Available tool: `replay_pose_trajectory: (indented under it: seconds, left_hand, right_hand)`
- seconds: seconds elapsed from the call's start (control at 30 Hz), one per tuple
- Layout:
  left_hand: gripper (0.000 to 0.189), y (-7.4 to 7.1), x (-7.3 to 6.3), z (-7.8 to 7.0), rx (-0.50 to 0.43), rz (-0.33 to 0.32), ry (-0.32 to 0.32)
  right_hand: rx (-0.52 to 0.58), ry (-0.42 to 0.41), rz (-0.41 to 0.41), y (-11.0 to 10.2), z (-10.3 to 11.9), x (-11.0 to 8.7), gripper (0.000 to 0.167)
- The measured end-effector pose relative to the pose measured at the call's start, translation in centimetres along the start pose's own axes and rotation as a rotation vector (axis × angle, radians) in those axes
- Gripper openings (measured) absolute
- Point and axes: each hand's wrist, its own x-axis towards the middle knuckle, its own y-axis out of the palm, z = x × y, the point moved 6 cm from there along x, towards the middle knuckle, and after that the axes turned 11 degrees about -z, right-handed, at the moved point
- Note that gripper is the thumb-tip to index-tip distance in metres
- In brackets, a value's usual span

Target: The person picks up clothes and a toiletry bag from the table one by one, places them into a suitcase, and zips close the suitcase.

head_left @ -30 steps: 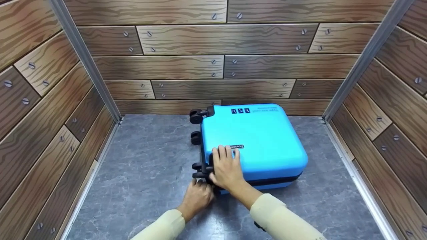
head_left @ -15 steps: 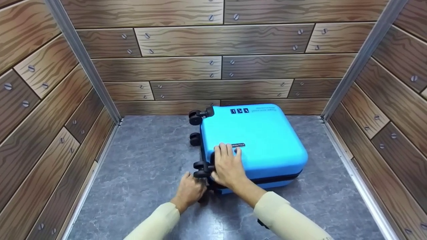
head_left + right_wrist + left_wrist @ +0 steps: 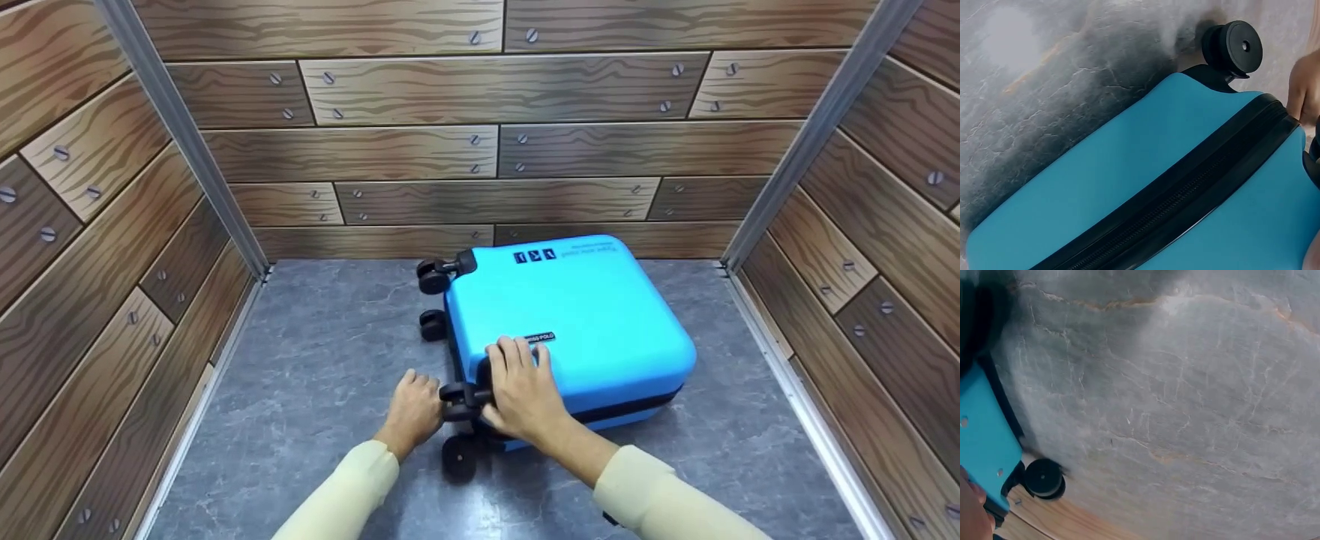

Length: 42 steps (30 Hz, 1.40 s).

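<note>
A bright blue hard-shell suitcase (image 3: 592, 315) lies flat on the floor, its black wheels pointing left. The left hand (image 3: 415, 409) is at the wheel end, beside the near upper wheel (image 3: 461, 401). Its fingers curl at the suitcase's edge; the fingertips are partly hidden. In the left wrist view this hand (image 3: 971, 512) shows at the lower left corner against the suitcase (image 3: 985, 433). Over the near wheel-end corner lies the right hand (image 3: 525, 390), fingers extended on the top face. The right wrist view shows the suitcase's zipped side (image 3: 1100, 169) and a lower wheel (image 3: 1235, 48).
Grey marbled floor (image 3: 330, 337) surrounds the suitcase. A back wall (image 3: 420, 150) and two side walls with a wood-plank print stand around it, joined by metal corner strips (image 3: 180, 120).
The left hand has moved left and away from the near corner to beside the upper wheel. The suitcase's wheel end has shifted slightly toward me, and a lower near wheel now shows. The right hand stays on top.
</note>
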Motion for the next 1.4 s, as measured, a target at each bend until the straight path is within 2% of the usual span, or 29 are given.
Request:
replay_pose_trajectory:
  seconds: [0.07, 0.2, 0.3, 0.47, 0.57, 0.73, 0.8, 0.9, 0.97, 1.03, 1.13, 1.23, 1.3, 1.4]
  left_hand:
    - [0.027, 0.0, 0.0, 0.4, -0.010, -0.027, -0.029]
    - [0.024, -0.2, 0.0, 1.2, -0.021, -0.122, -0.080]
    - [0.027, -0.3, -0.1, 2.1, -0.019, -0.171, -0.115]
    - [0.028, -0.3, -0.6, 3.8, -0.013, -0.160, -0.181]
    - [0.028, -0.3, -1.1, 4.8, -0.007, -0.157, -0.213]
    - [0.028, -0.6, -2.7, 6.1, 0.021, -0.219, -0.240]
    - [0.027, -0.8, -3.3, 6.1, 0.030, -0.227, -0.222]
    - [0.023, -1.0, -3.5, 5.2, 0.026, -0.208, -0.140]
    - [0.020, -1.1, -3.2, 4.0, 0.000, -0.191, -0.067]
    - [0.016, -1.2, -2.7, 2.6, -0.053, -0.180, 0.000]
    - [0.016, -1.3, -1.8, 0.6, -0.105, -0.161, 0.105]
    - [0.020, -1.2, -1.4, -0.8, -0.114, -0.147, 0.178]
    - [0.021, -1.3, -1.4, -1.3, -0.108, -0.145, 0.203]
    - [0.023, -1.5, -1.4, -1.4, -0.130, -0.140, 0.201]
  right_hand:
    - [0.020, -0.018, -0.014, -0.4, 0.1, -0.4, 0.085]
    - [0.062, -0.062, -0.027, -1.4, 0.3, -1.4, 0.089]
    - [0.119, -0.101, -0.066, -2.4, 0.3, -2.3, 0.089]
    - [0.244, -0.188, -0.164, -3.6, -0.3, -3.8, 0.080]
    - [0.311, -0.252, -0.190, -3.8, -1.3, -4.4, 0.077]
    - [0.433, -0.382, -0.212, -3.2, -4.3, -5.3, 0.078]
    - [0.481, -0.431, -0.232, -2.8, -6.3, -5.7, 0.079]
    - [0.508, -0.468, -0.253, -2.1, -10.0, -6.5, 0.079]
    - [0.475, -0.454, -0.248, -1.6, -12.7, -7.0, 0.078]
    - [0.393, -0.412, -0.222, -1.2, -15.3, -7.7, 0.079]
    - [0.238, -0.332, -0.145, -0.7, -18.5, -8.8, 0.084]
    - [0.133, -0.294, -0.027, -0.3, -20.3, -9.3, 0.091]
    - [0.133, -0.283, 0.058, -0.1, -21.0, -9.2, 0.094]
    - [0.175, -0.254, 0.200, -0.2, -21.5, -8.8, 0.097]
